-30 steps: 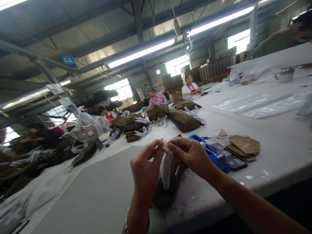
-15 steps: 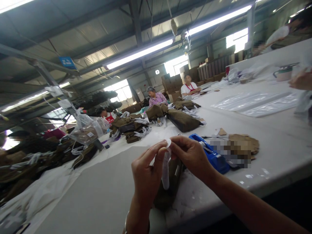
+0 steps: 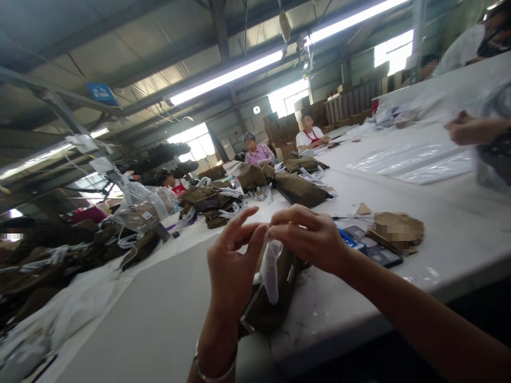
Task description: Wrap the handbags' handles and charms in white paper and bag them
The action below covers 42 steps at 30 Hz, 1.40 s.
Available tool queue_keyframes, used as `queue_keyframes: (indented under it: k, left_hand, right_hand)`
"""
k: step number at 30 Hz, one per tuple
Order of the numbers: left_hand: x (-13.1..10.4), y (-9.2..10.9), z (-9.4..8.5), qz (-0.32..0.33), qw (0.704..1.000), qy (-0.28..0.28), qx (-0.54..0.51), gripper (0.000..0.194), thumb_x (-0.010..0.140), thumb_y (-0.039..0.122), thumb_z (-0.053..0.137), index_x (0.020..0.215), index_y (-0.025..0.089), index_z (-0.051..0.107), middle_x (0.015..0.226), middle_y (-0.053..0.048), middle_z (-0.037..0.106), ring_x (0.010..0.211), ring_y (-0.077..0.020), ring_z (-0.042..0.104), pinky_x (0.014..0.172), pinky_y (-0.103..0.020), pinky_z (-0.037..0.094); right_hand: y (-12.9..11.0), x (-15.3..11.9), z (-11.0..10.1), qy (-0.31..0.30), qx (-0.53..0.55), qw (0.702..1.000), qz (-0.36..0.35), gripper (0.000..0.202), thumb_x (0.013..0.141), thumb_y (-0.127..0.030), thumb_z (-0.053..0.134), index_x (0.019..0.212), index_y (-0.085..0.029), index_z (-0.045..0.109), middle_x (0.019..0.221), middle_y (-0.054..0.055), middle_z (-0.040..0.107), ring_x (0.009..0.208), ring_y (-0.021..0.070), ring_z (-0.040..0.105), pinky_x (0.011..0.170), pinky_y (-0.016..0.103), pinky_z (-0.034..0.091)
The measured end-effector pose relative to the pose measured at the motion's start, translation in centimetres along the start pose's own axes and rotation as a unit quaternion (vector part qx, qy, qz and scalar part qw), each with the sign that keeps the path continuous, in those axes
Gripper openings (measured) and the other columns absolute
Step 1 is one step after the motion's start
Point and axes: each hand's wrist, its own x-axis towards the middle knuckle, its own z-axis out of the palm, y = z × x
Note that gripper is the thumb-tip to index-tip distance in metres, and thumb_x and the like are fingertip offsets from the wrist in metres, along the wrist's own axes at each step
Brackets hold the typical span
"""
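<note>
- My left hand [image 3: 232, 260] and right hand [image 3: 309, 240] pinch a white scrap [image 3: 267, 234] — a slack grip could drop it.
- Below both: white sleeve [image 3: 271, 274] against the brown bag [image 3: 286, 298] — tugging could shift it.

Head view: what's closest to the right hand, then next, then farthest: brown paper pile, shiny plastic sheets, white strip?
From the right hand:
1. White strip, at lower left.
2. Brown paper pile, to the right.
3. Shiny plastic sheets, right and farther back.
</note>
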Motion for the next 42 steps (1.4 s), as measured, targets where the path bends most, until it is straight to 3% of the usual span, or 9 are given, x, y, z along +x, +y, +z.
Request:
queue_keyframes:
  k: [4, 10, 14, 20, 25, 29, 33, 36, 42]
  left_hand:
    - [0.6, -0.5, -0.1, 0.012, 0.997, 0.065, -0.041, 0.028, 0.080, 0.026, 0.083, 0.106, 0.021, 0.075, 0.087, -0.001, 0.081, 0.074, -0.0131, 0.076, 0.072, -0.019, 0.061]
    - [1.9, -2.3, -1.6, -0.066, 0.984, 0.081, -0.141, 0.031, 0.083, 0.038, 0.080, 0.106, 0.018, 0.072, 0.084, -0.002, 0.079, 0.079, -0.0156, 0.075, 0.073, -0.025, 0.061]
    - [0.9, -3.2, -1.4, -0.052, 0.996, 0.038, 0.065, 0.047, 0.100, 0.057, 0.046, 0.117, 0.020, 0.069, 0.115, -0.010, 0.074, 0.106, -0.0230, 0.070, 0.082, -0.032, 0.057]
    - [0.0, -4.4, 0.1, -0.066, 0.936, -0.106, 0.329, 0.043, 0.097, 0.054, 0.052, 0.082, 0.018, 0.068, 0.062, -0.004, 0.069, 0.058, -0.0198, 0.065, 0.059, -0.029, 0.044]
    - [1.4, -5.1, -0.2, 0.160, 0.925, 0.033, 0.344, 0.031, 0.096, 0.031, 0.060, 0.123, 0.019, 0.070, 0.108, -0.009, 0.078, 0.095, -0.0217, 0.073, 0.084, -0.029, 0.051]
    - [1.7, -6.9, -0.5, 0.258, 0.896, 0.073, 0.353, 0.035, 0.098, 0.017, 0.052, 0.128, 0.019, 0.069, 0.118, -0.009, 0.075, 0.108, -0.0201, 0.070, 0.098, -0.028, 0.049]
    - [1.1, -10.2, -0.5, 0.202, 0.908, 0.029, 0.365, 0.036, 0.100, 0.021, 0.049, 0.131, 0.021, 0.068, 0.123, -0.009, 0.074, 0.112, -0.0220, 0.069, 0.097, -0.029, 0.050]
    - [0.2, -11.4, -0.6, 0.134, 0.919, 0.074, 0.365, 0.045, 0.099, 0.021, 0.048, 0.143, 0.018, 0.057, 0.139, -0.014, 0.064, 0.131, -0.0267, 0.058, 0.110, -0.038, 0.044]
    - [-2.6, -10.5, -0.6, 0.200, 0.907, 0.096, 0.359, 0.072, 0.093, 0.020, 0.058, 0.158, 0.017, 0.030, 0.165, -0.019, 0.030, 0.155, -0.0333, 0.021, 0.124, -0.055, 0.021]
  right_hand:
    - [1.4, -0.6, 0.3, -0.034, -0.013, 0.995, -0.089, 0.012, 0.097, -0.014, 0.060, 0.100, -0.018, 0.071, 0.095, 0.006, 0.074, 0.080, 0.0142, 0.066, 0.072, 0.025, 0.052]
    - [2.5, -5.3, 1.5, -0.099, 0.039, 0.994, -0.007, 0.022, 0.099, -0.015, 0.056, 0.114, -0.020, 0.072, 0.111, 0.006, 0.076, 0.095, 0.0163, 0.071, 0.085, 0.028, 0.058]
    - [2.5, -8.3, 1.1, -0.020, 0.076, 0.983, 0.168, 0.033, 0.099, -0.011, 0.052, 0.125, -0.024, 0.068, 0.118, 0.006, 0.073, 0.085, 0.0122, 0.072, 0.082, 0.024, 0.060]
    - [2.8, -11.1, -0.1, 0.007, 0.034, 0.941, 0.338, 0.021, 0.099, -0.021, 0.057, 0.112, -0.022, 0.074, 0.114, 0.006, 0.074, 0.072, 0.0113, 0.071, 0.074, 0.024, 0.060]
    - [2.6, -13.6, -2.1, -0.005, -0.024, 0.923, 0.384, 0.019, 0.098, -0.024, 0.059, 0.108, -0.021, 0.075, 0.105, 0.005, 0.076, 0.074, 0.0135, 0.072, 0.081, 0.026, 0.060]
    - [2.2, -17.0, -3.3, -0.073, -0.055, 0.907, 0.412, 0.020, 0.096, -0.024, 0.059, 0.106, -0.023, 0.076, 0.103, 0.003, 0.077, 0.090, 0.0185, 0.074, 0.089, 0.029, 0.058]
    - [2.0, -20.2, -3.2, -0.141, -0.063, 0.891, 0.426, 0.021, 0.095, -0.022, 0.056, 0.101, -0.021, 0.077, 0.104, 0.006, 0.077, 0.094, 0.0221, 0.075, 0.088, 0.033, 0.060]
    - [2.1, -21.7, -2.4, -0.185, -0.074, 0.882, 0.427, 0.022, 0.095, -0.019, 0.056, 0.102, -0.020, 0.076, 0.103, 0.007, 0.077, 0.094, 0.0229, 0.075, 0.087, 0.034, 0.060]
    - [3.7, -21.8, 1.1, -0.246, -0.127, 0.857, 0.435, 0.029, 0.092, -0.015, 0.060, 0.118, -0.020, 0.074, 0.115, 0.008, 0.074, 0.103, 0.0234, 0.072, 0.092, 0.033, 0.057]
